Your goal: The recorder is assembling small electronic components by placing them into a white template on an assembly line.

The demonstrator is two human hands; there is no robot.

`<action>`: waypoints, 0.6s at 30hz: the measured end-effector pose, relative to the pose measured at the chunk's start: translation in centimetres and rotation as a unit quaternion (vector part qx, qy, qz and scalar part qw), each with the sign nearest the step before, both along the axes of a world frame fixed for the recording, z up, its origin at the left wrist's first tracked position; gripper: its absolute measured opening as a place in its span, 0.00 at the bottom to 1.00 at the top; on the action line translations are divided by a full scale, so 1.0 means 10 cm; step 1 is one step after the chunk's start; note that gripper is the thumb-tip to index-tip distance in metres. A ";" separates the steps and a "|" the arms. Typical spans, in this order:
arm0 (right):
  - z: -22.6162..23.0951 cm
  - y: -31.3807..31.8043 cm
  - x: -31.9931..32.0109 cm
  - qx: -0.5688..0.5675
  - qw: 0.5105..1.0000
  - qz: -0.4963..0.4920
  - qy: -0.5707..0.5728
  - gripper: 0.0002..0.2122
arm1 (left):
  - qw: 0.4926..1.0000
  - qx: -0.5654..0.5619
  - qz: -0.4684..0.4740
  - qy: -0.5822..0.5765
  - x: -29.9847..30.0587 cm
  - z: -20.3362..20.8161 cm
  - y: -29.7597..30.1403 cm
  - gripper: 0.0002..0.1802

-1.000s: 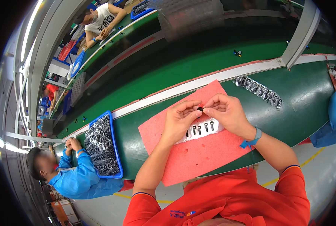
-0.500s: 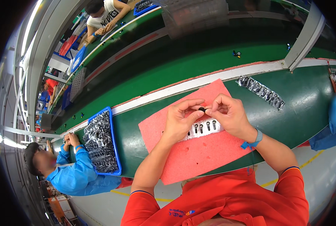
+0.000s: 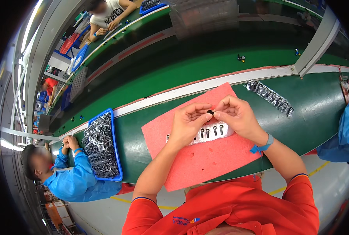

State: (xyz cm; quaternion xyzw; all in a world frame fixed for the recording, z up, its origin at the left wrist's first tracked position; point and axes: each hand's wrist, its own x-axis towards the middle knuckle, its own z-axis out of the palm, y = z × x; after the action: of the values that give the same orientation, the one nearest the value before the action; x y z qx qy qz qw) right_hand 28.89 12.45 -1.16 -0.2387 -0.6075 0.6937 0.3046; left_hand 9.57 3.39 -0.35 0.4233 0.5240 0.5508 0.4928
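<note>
— Where the two hands meet above the pink foam pad (image 3: 206, 156), what do you log?

— Left hand (image 3: 188, 123) and right hand (image 3: 239, 117) come together fingertip to fingertip, both pinching one small black part (image 3: 210, 112) between them. Neither is slack; thumbs and forefingers are closed on that piece. Blue wrist strap (image 3: 264, 144) on the right wrist.

— And the part's place against the pad?

— Over the pad's upper middle, held just above a clear strip (image 3: 211, 132) that lies on the foam under the hands. Strip carries a row of small dark pieces standing in it. Cannot tell whether the held part touches the strip.

— Pad itself?

— Lies tilted on the green surface (image 3: 143, 141), near corner over the surface's front edge, toward the orange shirt (image 3: 229, 207).

— Further out from the pad?

— To its left, well apart: blue tray (image 3: 117, 156) heaped with shiny clear strips. Beyond the tray, a person in a blue smock (image 3: 78, 182), hands at the tray's far corner. To the pad's right and a little beyond it, a loose silvery strip (image 3: 270, 96) on the surface. Behind the pad, a white rail, then a darker green belt (image 3: 190, 62) with a few small bits on it. Far behind, another person in a white shirt (image 3: 112, 13) at a second line.
</note>
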 end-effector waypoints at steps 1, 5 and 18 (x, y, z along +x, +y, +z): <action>0.04 -0.01 -0.01 0.007 1.000 -0.007 -0.014 0.05 | 1.000 -0.012 0.003 0.010 0.00 0.01 0.00 0.17; 0.06 -0.03 -0.02 0.025 0.999 -0.007 -0.031 0.12 | 1.000 -0.013 0.012 0.006 -0.03 -0.03 -0.01 0.16; 0.06 -0.12 -0.02 0.084 0.995 -0.054 -0.025 0.01 | 0.992 0.034 -0.011 0.124 0.01 0.04 -0.02 0.26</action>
State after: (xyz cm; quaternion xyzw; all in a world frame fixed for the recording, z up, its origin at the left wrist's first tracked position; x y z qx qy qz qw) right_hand 28.70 11.28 -0.56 -0.2621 -0.6574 0.6162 0.3455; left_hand 9.63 3.16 0.01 0.5108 0.5573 0.5064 0.4149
